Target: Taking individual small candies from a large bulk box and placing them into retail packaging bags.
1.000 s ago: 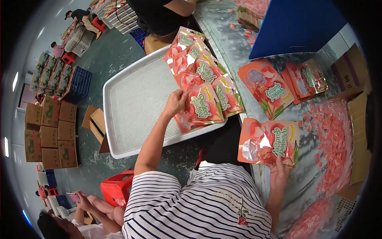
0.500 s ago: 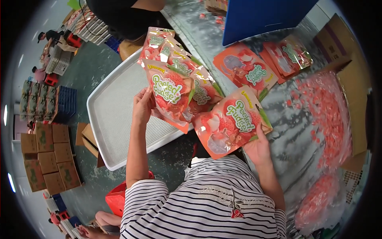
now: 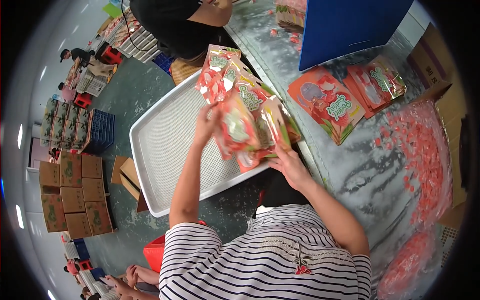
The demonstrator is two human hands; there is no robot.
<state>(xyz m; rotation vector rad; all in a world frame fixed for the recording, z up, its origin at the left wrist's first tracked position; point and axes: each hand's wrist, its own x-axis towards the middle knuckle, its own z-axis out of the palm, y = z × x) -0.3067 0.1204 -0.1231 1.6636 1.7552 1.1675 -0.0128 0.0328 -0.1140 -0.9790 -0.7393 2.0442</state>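
A pouch [image 3: 239, 131], red and green and blurred, is held up between both hands just above the near right corner of the white tray [image 3: 165, 150], over a row of like pouches [image 3: 235, 85] that lie overlapping along the tray's right side. Judging by this, the row is partly laid: several pouches are down, most of the tray's mesh floor is bare, and the pouch in hand is not yet set. The left hand [image 3: 206, 125] has its fingers closed on the pouch's left edge, thumb side hidden; the right hand [image 3: 290, 167] holds the lower right edge of it, fingers curled under, and whether it pinches one pouch or two I cannot tell. To the right, on the wet grey table [image 3: 350, 165], lie more flat pouches [image 3: 327, 102] and a heap of small red sweets [image 3: 425, 150]; a blue box [image 3: 345, 25] stands behind
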